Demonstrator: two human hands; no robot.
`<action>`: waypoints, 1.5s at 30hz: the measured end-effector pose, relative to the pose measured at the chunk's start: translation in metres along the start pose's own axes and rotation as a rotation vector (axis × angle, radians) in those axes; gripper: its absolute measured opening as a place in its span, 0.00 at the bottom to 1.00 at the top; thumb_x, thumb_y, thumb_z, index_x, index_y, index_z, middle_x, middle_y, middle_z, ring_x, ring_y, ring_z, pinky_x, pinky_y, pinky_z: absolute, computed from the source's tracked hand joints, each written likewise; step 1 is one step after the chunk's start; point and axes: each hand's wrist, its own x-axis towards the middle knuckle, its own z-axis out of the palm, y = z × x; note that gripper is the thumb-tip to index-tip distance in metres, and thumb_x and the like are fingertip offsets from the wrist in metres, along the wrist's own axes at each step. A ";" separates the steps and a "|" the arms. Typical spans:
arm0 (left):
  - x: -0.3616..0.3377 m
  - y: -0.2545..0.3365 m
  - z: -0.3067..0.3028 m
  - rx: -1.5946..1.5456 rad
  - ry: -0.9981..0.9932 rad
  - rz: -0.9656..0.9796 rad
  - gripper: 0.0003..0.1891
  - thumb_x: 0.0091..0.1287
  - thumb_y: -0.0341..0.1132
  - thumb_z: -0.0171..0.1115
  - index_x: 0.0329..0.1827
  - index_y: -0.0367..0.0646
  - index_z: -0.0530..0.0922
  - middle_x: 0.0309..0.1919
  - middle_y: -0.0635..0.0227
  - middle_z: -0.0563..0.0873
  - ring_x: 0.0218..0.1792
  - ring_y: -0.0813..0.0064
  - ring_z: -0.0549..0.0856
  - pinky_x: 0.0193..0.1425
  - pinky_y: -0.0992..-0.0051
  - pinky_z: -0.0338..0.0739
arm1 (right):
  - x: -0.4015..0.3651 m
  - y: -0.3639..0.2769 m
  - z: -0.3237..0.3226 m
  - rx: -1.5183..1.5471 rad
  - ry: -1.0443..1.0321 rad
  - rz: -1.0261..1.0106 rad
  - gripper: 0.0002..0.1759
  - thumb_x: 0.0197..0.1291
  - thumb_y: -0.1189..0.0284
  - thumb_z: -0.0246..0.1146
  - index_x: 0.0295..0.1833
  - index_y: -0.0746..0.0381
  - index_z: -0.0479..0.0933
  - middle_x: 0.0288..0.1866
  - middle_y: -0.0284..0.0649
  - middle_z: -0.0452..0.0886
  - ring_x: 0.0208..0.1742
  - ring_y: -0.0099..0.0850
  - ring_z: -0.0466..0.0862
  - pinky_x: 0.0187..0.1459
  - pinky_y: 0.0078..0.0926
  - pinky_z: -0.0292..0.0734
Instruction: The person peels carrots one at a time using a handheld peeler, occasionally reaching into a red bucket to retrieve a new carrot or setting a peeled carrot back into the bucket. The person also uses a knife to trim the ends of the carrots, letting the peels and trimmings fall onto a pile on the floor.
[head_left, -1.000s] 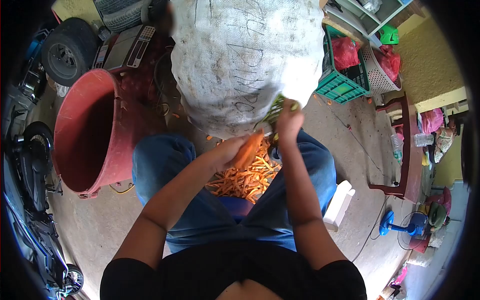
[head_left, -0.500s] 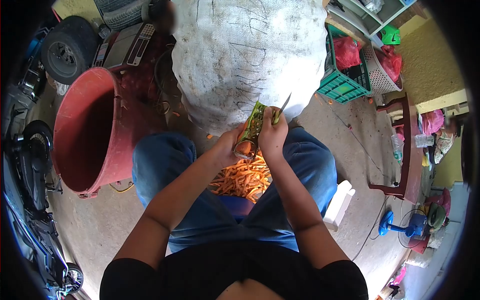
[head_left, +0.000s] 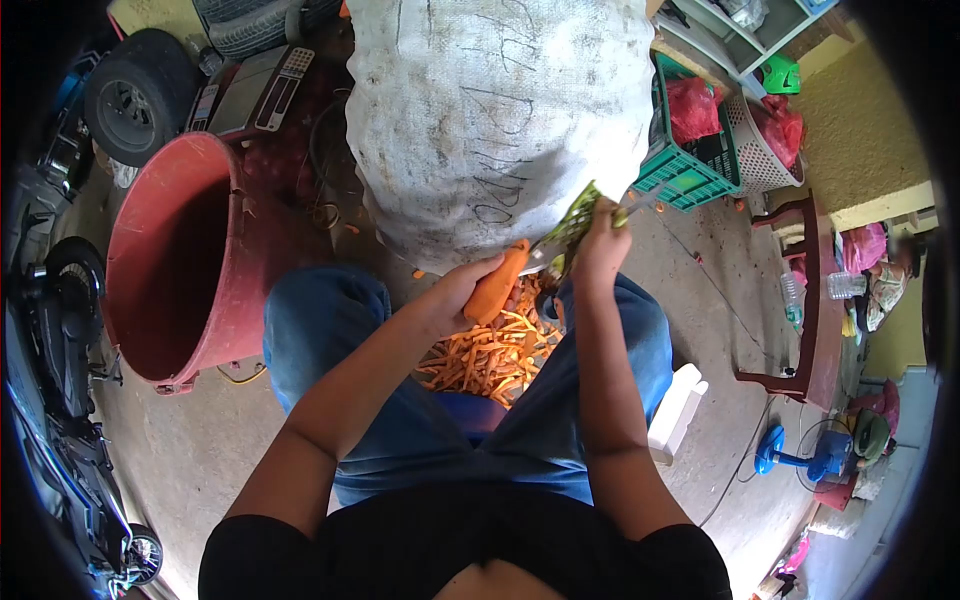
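My left hand (head_left: 452, 298) is closed around a peeled orange carrot (head_left: 496, 285), tilted with its upper end away from me. My right hand (head_left: 600, 250) grips a green perforated hand grater (head_left: 573, 222), blurred by motion. A thin knife blade (head_left: 645, 199) also sticks out to the right of that hand. Grater and carrot are slightly apart. Below both hands, orange carrot strips (head_left: 485, 355) lie heaped between my knees, over a dark blue container (head_left: 470, 410) that is mostly hidden.
A large white sack (head_left: 480, 120) stands just ahead. To the left is a red bin (head_left: 225, 270), with tyres (head_left: 135, 100) beyond. On the right are a green crate (head_left: 690, 165), a white basket (head_left: 750, 140), a wooden bench frame (head_left: 820, 290) and a blue fan (head_left: 800, 455).
My right hand has moved right with the grater, away from the carrot. The carrot, previously mostly behind the grater, now shows fully in my left hand.
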 end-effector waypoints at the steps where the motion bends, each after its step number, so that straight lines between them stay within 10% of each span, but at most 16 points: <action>1: 0.003 -0.002 -0.003 -0.058 0.006 0.069 0.19 0.65 0.49 0.37 0.43 0.42 0.67 0.28 0.68 0.74 0.27 0.78 0.75 0.26 0.79 0.71 | -0.016 -0.011 0.005 0.006 -0.092 0.090 0.14 0.59 0.67 0.50 0.28 0.66 0.69 0.17 0.32 0.69 0.18 0.18 0.64 0.20 0.18 0.58; 11: 0.003 -0.005 0.005 -0.223 0.114 0.123 0.18 0.67 0.44 0.34 0.45 0.42 0.68 0.34 0.66 0.77 0.32 0.76 0.78 0.31 0.75 0.74 | -0.055 -0.013 0.023 -0.346 -0.276 -0.183 0.12 0.58 0.69 0.51 0.32 0.69 0.71 0.19 0.38 0.72 0.21 0.21 0.70 0.25 0.20 0.66; 13: -0.005 -0.005 0.008 -0.034 0.163 0.047 0.18 0.67 0.44 0.34 0.45 0.41 0.67 0.33 0.66 0.77 0.31 0.76 0.78 0.31 0.76 0.74 | -0.036 -0.010 0.018 -0.401 -0.165 -0.202 0.12 0.56 0.70 0.52 0.30 0.70 0.71 0.20 0.48 0.74 0.20 0.40 0.75 0.25 0.30 0.67; 18: -0.032 0.002 0.029 0.331 0.047 -0.063 0.20 0.66 0.47 0.37 0.46 0.39 0.67 0.29 0.66 0.76 0.25 0.78 0.77 0.28 0.78 0.75 | 0.035 0.018 -0.012 -0.485 0.177 -0.052 0.14 0.56 0.69 0.52 0.28 0.70 0.70 0.16 0.41 0.71 0.17 0.27 0.69 0.21 0.27 0.64; 27: 0.001 -0.006 -0.016 -0.077 0.084 -0.001 0.19 0.65 0.46 0.38 0.47 0.40 0.66 0.27 0.67 0.76 0.24 0.76 0.78 0.26 0.76 0.76 | -0.022 -0.004 0.011 0.068 -0.114 0.167 0.12 0.59 0.68 0.50 0.30 0.67 0.70 0.18 0.29 0.66 0.19 0.16 0.62 0.21 0.16 0.59; 41: 0.004 -0.010 -0.001 -0.307 0.200 0.092 0.17 0.67 0.43 0.34 0.44 0.41 0.68 0.35 0.65 0.78 0.33 0.74 0.79 0.36 0.74 0.76 | -0.068 -0.024 0.031 -0.295 -0.168 -0.069 0.14 0.57 0.68 0.51 0.31 0.70 0.71 0.19 0.45 0.74 0.22 0.29 0.75 0.26 0.27 0.68; 45: -0.006 -0.017 0.007 0.094 0.222 -0.011 0.20 0.66 0.47 0.36 0.47 0.40 0.67 0.31 0.66 0.77 0.31 0.76 0.78 0.30 0.76 0.74 | -0.014 0.005 0.018 -0.418 0.054 -0.104 0.13 0.54 0.69 0.53 0.27 0.69 0.72 0.19 0.48 0.74 0.18 0.38 0.74 0.23 0.30 0.68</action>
